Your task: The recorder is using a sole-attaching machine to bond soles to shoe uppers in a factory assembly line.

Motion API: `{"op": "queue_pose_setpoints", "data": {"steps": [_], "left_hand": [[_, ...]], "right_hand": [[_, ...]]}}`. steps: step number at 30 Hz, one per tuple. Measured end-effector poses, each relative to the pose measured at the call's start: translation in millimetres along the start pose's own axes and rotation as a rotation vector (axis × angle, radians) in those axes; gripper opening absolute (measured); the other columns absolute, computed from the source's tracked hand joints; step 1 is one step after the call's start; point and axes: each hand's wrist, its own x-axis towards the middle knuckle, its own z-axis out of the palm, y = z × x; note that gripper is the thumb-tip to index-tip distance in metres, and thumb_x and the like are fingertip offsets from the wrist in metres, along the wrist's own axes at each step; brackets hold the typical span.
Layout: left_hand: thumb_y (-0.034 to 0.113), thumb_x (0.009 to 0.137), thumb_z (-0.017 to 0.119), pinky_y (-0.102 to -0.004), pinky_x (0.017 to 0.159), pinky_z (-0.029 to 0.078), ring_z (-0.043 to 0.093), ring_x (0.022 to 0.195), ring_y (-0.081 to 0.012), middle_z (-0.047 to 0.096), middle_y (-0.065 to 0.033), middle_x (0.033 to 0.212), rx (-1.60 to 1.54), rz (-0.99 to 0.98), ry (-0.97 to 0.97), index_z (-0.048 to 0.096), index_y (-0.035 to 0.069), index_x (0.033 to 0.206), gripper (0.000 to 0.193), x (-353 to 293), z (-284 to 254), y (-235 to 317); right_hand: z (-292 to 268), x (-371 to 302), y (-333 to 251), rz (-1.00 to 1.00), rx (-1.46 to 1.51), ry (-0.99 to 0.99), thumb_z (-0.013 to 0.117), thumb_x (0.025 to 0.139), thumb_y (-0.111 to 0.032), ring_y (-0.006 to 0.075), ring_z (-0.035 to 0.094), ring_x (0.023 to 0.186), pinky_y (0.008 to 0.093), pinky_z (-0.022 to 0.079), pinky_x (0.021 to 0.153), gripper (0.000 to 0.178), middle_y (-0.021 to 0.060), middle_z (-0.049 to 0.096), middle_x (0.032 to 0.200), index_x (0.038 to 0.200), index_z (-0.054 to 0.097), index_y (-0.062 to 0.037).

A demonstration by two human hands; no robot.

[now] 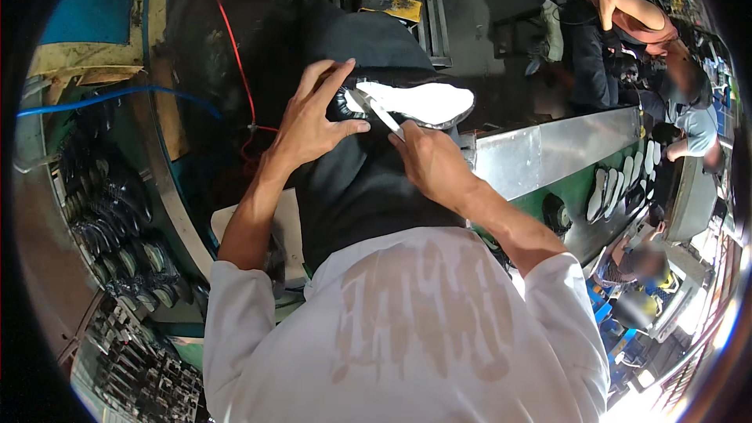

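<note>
A black shoe (pixel 460 120) lies sole up across my lap, its underside covered with a smooth white layer. Around its heel end, at the left, the thumb and fingers of my left hand (pixel 316 115) grip the black upper. My right hand (pixel 439 158) is closed on a slim, pale, blade-like hand tool (pixel 385 116), whose far end meets the white underside near the heel. The tool's exact kind cannot be made out. Dark trousers (pixel 345 188) support the shoe from below.
Racks of black shoes (pixel 117 219) stand at the left. A metal conveyor edge (pixel 548 153) runs off to the right, with several white-soled shoes (pixel 619 184) beyond. Co-workers (pixel 634 23) sit at the right. A red hose (pixel 235 47) and a blue hose (pixel 117 94) hang left.
</note>
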Motion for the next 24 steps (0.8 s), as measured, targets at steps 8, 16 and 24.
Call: {"op": "queue_pose_setpoints", "data": {"steps": [8,16,24], "left_hand": [[0.028,0.081,0.095,-0.0486,0.112,0.05,0.056,0.133,-0.0382,0.047,-0.018,0.152,0.339,0.162,0.099,0.057,0.012,0.159,0.088,-14,8,2],[0.029,0.082,0.095,-0.0479,0.105,0.056,0.062,0.129,-0.0403,0.057,-0.0218,0.153,0.406,0.216,0.237,0.067,0.008,0.147,0.074,-34,18,-3],[0.025,0.081,0.096,-0.0448,0.106,0.06,0.068,0.129,-0.039,0.061,-0.0224,0.153,0.344,0.288,0.256,0.073,0.005,0.136,0.063,-34,14,-12]], "right_hand": [[-7,-4,9,0.014,0.106,-0.072,0.06,0.111,-0.021,0.0506,0.071,0.077,0.057,0.053,0.067,0.032,0.0272,0.071,0.079,0.09,0.06,0.0034],[-35,1,-15,0.276,0.439,-0.154,0.058,0.115,-0.031,0.0331,0.073,0.065,0.0444,0.054,0.063,0.043,0.0185,0.07,0.073,0.096,0.066,0.006],[17,22,-10,-0.054,0.284,0.265,0.057,0.116,-0.029,0.0333,0.069,0.06,0.0435,0.055,0.057,0.038,0.0182,0.067,0.069,0.104,0.064,0.0065]]}}
